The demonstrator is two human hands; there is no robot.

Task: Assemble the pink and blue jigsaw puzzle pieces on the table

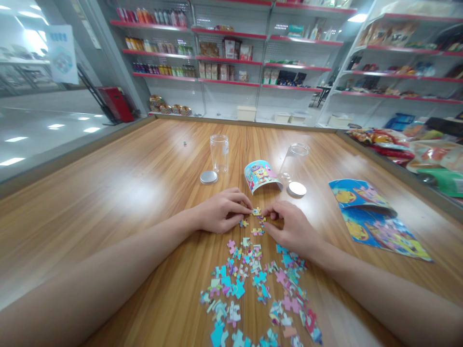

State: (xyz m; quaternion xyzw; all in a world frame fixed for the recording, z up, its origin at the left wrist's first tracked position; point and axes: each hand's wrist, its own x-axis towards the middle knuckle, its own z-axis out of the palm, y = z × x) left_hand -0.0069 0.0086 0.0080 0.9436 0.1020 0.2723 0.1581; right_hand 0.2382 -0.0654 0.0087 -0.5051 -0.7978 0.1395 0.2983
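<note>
I am pinching a small cluster of joined puzzle pieces (pixel 256 211) between both hands — my left hand (pixel 220 210) is closing thumb and forefinger on its left edge, my right hand (pixel 289 226) is gripping its right edge with the fingertips, so each hand is grasping the same little piece group and neither is nearer than the other. The cluster is sitting just above the counter (pixel 126 202), dead centre between the two hands, its short run of pieces lying roughly left to right; it is looking yellow and blue, though too small for me to read the picture on it. Just below it a few more loose pieces (pixel 257 231) are lying near my fingers, and nearer to me the main scatter of pieces (pixel 253 289) is spreading out — pink, cyan, white. Beyond the hands a curled printed label (pixel 261 174), two clear jars (pixel 219 153) and their round lids (pixel 209 177) are resting, with a printed sheet (pixel 376 219) off to the right.
</note>
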